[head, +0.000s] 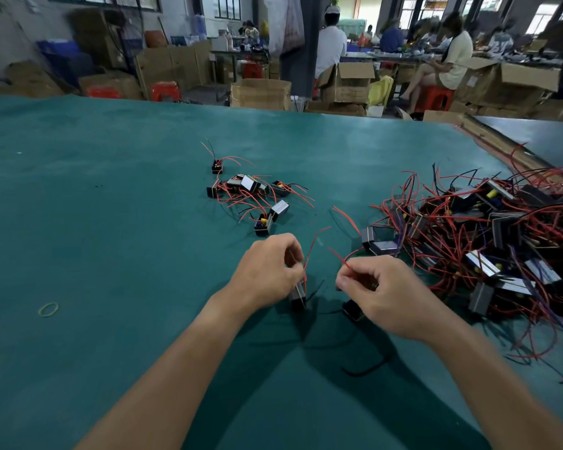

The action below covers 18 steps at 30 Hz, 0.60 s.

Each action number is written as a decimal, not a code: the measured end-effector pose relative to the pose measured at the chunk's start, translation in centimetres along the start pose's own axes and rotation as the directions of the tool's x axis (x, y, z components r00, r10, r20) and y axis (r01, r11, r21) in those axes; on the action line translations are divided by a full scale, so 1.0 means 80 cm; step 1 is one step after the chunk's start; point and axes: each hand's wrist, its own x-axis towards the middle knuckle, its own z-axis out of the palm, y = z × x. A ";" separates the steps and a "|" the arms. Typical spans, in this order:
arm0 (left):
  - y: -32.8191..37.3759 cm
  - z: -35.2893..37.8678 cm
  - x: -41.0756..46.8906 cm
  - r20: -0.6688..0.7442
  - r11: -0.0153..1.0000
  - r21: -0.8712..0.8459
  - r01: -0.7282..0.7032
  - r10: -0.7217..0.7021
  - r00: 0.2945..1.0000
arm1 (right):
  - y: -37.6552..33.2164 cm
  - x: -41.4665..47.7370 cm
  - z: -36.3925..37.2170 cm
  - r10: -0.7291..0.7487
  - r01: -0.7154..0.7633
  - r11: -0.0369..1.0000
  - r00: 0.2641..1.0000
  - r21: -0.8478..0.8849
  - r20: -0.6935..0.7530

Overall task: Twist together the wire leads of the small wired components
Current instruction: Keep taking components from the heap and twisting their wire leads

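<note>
Hands work at 6 o'clock of the green table, close together but not touching. Left hand: fingers curled, thumb and fingertips pinched on the left lead, a red wire that rises toward 1 o'clock. Directly beneath those fingers sits the left component, a small dark block; a thin black wire runs from it toward 2 o'clock. Whether it rests on the table cannot be determined. Right hand: fingers curled, pinched on the right lead, a red wire that points toward 11 o'clock. The right component is partly hidden beneath this hand, at its 7 o'clock side. The two leads are apart, not yet twisted.

Small cluster of components lies at 12 o'clock of the hands, well apart. Large tangled pile of components with red and black wires lies at 3 o'clock. Rubber band lies at 9 o'clock, alone. Loose black wire lies at 6 o'clock, under the right forearm.
</note>
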 end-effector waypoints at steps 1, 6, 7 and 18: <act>-0.001 0.000 0.000 0.002 1.000 0.002 0.003 -0.003 1.000 | 0.003 0.001 0.001 0.021 -0.021 1.000 1.000 0.012 -0.005; 0.003 -0.002 0.000 0.066 1.000 0.022 0.009 -0.010 0.998 | 0.011 0.005 0.003 0.053 -0.053 0.998 0.999 0.032 -0.010; 0.004 -0.002 0.000 0.076 1.000 0.027 0.016 -0.018 0.997 | 0.012 0.005 0.003 0.062 -0.062 0.997 0.998 0.045 -0.017; 0.000 0.001 0.001 -0.102 0.991 -0.112 -0.076 0.065 0.993 | 0.005 0.001 -0.007 0.042 -0.040 0.997 0.999 -0.059 0.031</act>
